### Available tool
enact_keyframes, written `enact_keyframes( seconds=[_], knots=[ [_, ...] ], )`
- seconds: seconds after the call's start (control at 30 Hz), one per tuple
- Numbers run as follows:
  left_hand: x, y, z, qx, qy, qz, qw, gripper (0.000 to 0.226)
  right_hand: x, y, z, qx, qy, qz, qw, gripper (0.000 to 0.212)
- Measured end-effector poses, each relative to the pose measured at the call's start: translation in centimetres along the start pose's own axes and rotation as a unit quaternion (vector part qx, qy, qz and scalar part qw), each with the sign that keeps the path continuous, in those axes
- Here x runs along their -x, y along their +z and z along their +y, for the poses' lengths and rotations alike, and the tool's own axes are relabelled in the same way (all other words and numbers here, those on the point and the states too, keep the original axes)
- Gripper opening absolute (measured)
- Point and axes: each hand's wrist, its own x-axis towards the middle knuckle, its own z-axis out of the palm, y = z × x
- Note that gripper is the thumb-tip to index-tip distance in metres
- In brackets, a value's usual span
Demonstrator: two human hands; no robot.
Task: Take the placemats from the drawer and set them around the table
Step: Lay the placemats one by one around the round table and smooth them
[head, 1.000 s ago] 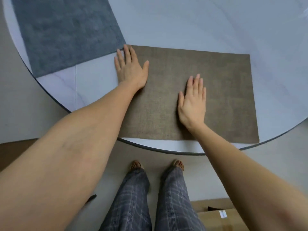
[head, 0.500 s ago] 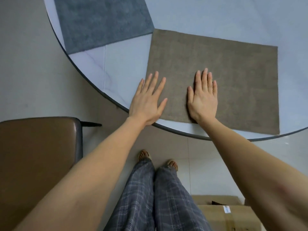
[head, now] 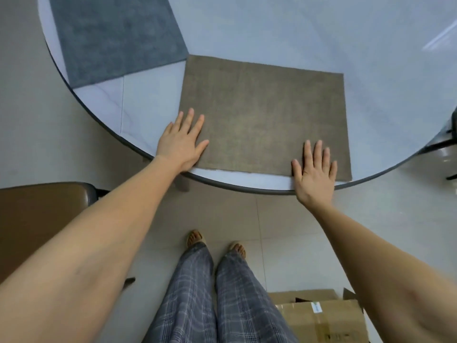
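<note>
A brown placemat (head: pixel 262 112) lies flat at the near edge of the round white table (head: pixel 296 30). My left hand (head: pixel 181 142) rests flat with straight fingers on the mat's near left corner. My right hand (head: pixel 315 169) lies flat on its near right corner, the palm over the table's rim. A grey-blue placemat (head: pixel 116 35) lies on the table to the upper left, its corner almost touching the brown one. No drawer is in view.
A brown chair seat (head: pixel 37 219) stands at the left beside the table. A cardboard box (head: pixel 319 315) sits on the tiled floor at the lower right, next to my legs. Dark chair legs (head: pixel 447 144) show at the right edge.
Both hands have slid toward me and apart over the brown mat: the left from its far left corner to its near left corner, the right from the middle to the near right corner.
</note>
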Motion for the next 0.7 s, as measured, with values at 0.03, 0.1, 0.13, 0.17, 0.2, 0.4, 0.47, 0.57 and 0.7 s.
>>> enact_keyframes(
  seconds=[0.03, 0.1, 0.13, 0.17, 0.2, 0.4, 0.47, 0.57, 0.7],
  knots=[
    [0.1, -0.9, 0.4, 0.001, -0.017, -0.032, 0.999, 0.065, 0.2, -0.4, 0.2, -0.009, 0.023, -0.016, 1.0, 0.059],
    [0.3, -3.5, 1.1, -0.001, -0.054, -0.103, 0.993, 0.063, 0.2, -1.8, -0.1, -0.042, 0.06, -0.037, 0.997, 0.059],
    [0.5, -4.9, 1.4, -0.007, -0.067, -0.126, 0.99, 0.058, 0.0, -2.8, -0.6, -0.059, 0.072, -0.038, 0.995, 0.059],
    [0.8, -6.5, 1.6, -0.013, -0.072, -0.139, 0.988, 0.052, -0.3, -4.0, -1.2, -0.071, 0.073, -0.035, 0.994, 0.057],
    [1.1, -8.0, 1.8, -0.017, -0.076, -0.142, 0.987, 0.048, -0.6, -5.4, -1.9, -0.079, 0.058, -0.033, 0.995, 0.055],
    [2.7, -17.7, 1.2, -0.016, -0.09, -0.058, 0.994, 0.047, -3.9, -15.5, -8.6, -0.108, -0.105, -0.019, 0.988, 0.034],
    [2.6, -20.4, 0.4, -0.012, -0.096, -0.031, 0.995, 0.047, -5.0, -18.2, -10.9, -0.121, -0.138, -0.001, 0.983, 0.028],
    [1.7, -23.4, -1.3, -0.002, -0.096, 0.0, 0.995, 0.045, -6.6, -21.1, -13.9, -0.131, -0.168, 0.015, 0.977, 0.027],
    [-1.6, -25.9, -4.5, 0.001, -0.097, 0.027, 0.995, 0.04, -10.2, -22.5, -17.6, -0.132, -0.191, 0.022, 0.973, 0.031]
  ],
)
